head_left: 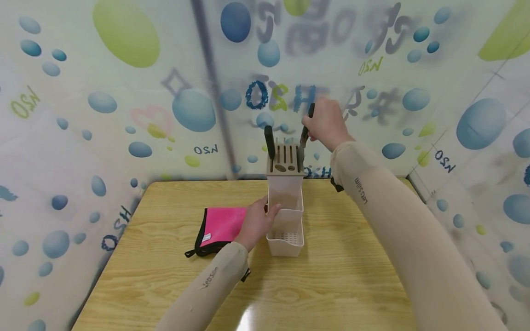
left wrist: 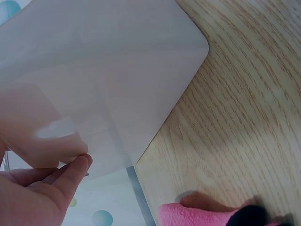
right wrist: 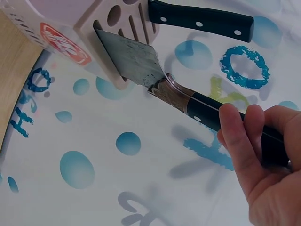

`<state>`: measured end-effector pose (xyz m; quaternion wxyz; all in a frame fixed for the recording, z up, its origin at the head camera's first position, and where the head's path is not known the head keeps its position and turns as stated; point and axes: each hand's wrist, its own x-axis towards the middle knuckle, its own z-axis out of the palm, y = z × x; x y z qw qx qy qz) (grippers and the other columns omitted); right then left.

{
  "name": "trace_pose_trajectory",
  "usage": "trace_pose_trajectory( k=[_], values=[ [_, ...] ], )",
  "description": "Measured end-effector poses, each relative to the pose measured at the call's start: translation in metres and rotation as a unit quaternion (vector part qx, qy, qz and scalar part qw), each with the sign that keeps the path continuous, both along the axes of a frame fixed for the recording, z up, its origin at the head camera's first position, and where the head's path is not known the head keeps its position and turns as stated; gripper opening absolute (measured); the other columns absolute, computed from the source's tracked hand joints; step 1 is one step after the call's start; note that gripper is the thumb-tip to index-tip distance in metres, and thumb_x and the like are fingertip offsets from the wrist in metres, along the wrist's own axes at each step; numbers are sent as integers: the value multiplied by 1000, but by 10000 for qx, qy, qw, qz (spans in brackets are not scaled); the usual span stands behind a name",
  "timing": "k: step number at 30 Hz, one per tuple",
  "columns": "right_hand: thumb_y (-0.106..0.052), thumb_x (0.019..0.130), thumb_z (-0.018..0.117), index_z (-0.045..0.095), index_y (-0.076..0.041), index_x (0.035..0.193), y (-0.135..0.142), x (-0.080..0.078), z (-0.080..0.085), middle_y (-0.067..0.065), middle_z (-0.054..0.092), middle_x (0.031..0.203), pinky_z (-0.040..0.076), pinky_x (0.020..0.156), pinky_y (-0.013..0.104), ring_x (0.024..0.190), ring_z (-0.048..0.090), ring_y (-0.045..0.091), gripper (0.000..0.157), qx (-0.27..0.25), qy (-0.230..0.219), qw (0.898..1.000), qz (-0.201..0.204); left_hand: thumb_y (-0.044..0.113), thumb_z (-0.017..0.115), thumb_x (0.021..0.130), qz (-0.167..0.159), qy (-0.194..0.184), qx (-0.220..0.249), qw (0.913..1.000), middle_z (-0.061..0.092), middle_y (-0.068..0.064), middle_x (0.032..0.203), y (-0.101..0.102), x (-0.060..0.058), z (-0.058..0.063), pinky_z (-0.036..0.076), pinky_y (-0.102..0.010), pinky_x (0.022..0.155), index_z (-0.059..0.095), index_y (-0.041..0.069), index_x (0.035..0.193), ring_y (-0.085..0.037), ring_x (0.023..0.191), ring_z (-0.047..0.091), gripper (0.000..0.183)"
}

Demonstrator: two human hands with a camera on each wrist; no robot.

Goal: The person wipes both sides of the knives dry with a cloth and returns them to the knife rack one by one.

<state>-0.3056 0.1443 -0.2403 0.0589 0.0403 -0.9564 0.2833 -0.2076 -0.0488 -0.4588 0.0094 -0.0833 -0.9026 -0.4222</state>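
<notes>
A tall pale plastic knife holder [head_left: 285, 186] with a slotted beige top stands upright on the table, open trays at its front. My right hand [head_left: 328, 123] grips the black handle of a kitchen knife [right wrist: 134, 59]; its broad blade is partly inside the rightmost slot, with a patterned brown collar above. Another black-handled knife [head_left: 270, 141] sits in the slot at the left, its blade hidden inside. Low on the holder's left side, my left hand [head_left: 256, 223] holds the wall, thumb toward the front and fingertips on the side [left wrist: 84, 162].
A pink cloth item [head_left: 225, 223] with black trim and a loop lies on the wooden table [head_left: 343, 276] left of the holder. Close behind the holder hangs a pale sheet [head_left: 174, 151] printed with blue and green spots, which also runs along both sides.
</notes>
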Motion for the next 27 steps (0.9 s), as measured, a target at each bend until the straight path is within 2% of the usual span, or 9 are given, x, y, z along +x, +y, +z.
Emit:
trace_pose_trajectory(
  k=[3, 5, 8, 10, 12, 16, 21, 25, 27],
  values=[
    [-13, 103, 52, 48, 6, 138, -1, -1, -6, 12, 70, 69, 59, 71, 36, 56, 70, 18, 40, -62, 18, 10000, 48, 30, 62, 105, 26, -34, -4, 10000, 74, -18, 114, 0, 0, 0, 62, -46, 84, 65, 1, 131, -31, 103, 72, 38],
    [-13, 103, 51, 47, 6, 139, -1, -1, -10, 13, 69, 70, 59, 70, 36, 57, 70, 19, 40, -106, 48, 9999, 65, 30, 61, 106, 27, -48, -24, 10000, 74, -17, 113, 0, 0, 0, 62, -45, 83, 66, 2, 131, -30, 102, 72, 38],
    [-12, 103, 50, 56, 6, 121, -2, -2, -15, 12, 68, 66, 57, 63, 34, 58, 71, 21, 26, -112, 100, 9999, 81, 30, 61, 106, 34, -70, -29, 10000, 74, -17, 114, 0, 0, 0, 62, -46, 84, 65, 3, 132, -30, 104, 72, 38],
    [-11, 103, 50, 59, 3, 100, -2, -3, -17, 12, 67, 63, 54, 58, 31, 56, 71, 21, 17, -127, 116, 9998, 111, 30, 62, 105, 42, -93, -26, 9999, 74, -17, 115, 0, 0, 0, 62, -46, 85, 65, 3, 133, -30, 105, 72, 39],
    [-11, 102, 49, 58, -1, 80, -3, -4, -20, 11, 67, 59, 52, 54, 30, 54, 70, 20, 26, -82, 117, 9998, 137, 30, 62, 105, 65, -118, -18, 9999, 74, -17, 116, 0, 0, 0, 61, -46, 86, 64, 2, 134, -30, 106, 71, 40],
    [-12, 103, 49, 58, -4, 71, -3, -7, -25, 10, 66, 58, 53, 53, 29, 52, 68, 18, 34, -67, 63, 9998, 148, 30, 62, 105, 87, -168, -24, 9998, 73, -17, 117, 1, -1, 0, 61, -46, 88, 63, 2, 136, -30, 107, 71, 42],
    [-15, 106, 50, 59, 4, 99, -3, -8, -32, 13, 67, 68, 57, 59, 33, 56, 69, 19, 23, -96, -35, 9998, 144, 31, 63, 105, 139, -274, 47, 9995, 72, -17, 122, 1, 0, 1, 61, -47, 91, 61, 2, 139, -30, 111, 70, 45],
    [-19, 107, 51, 50, 11, 128, -4, -7, -36, 17, 66, 78, 59, 64, 36, 59, 69, 20, 36, -75, -133, 9998, 153, 30, 63, 105, 120, -209, 29, 9997, 73, -17, 122, 1, 0, 1, 61, -47, 90, 61, 1, 140, -30, 110, 71, 46],
    [-20, 108, 50, 47, 12, 134, -4, -8, -37, 17, 66, 81, 59, 65, 36, 61, 70, 21, 41, -56, -156, 9998, 136, 30, 63, 105, 101, -161, 24, 9998, 73, -18, 121, 1, 1, 2, 61, -47, 89, 61, 1, 140, -31, 110, 71, 45]
  ],
)
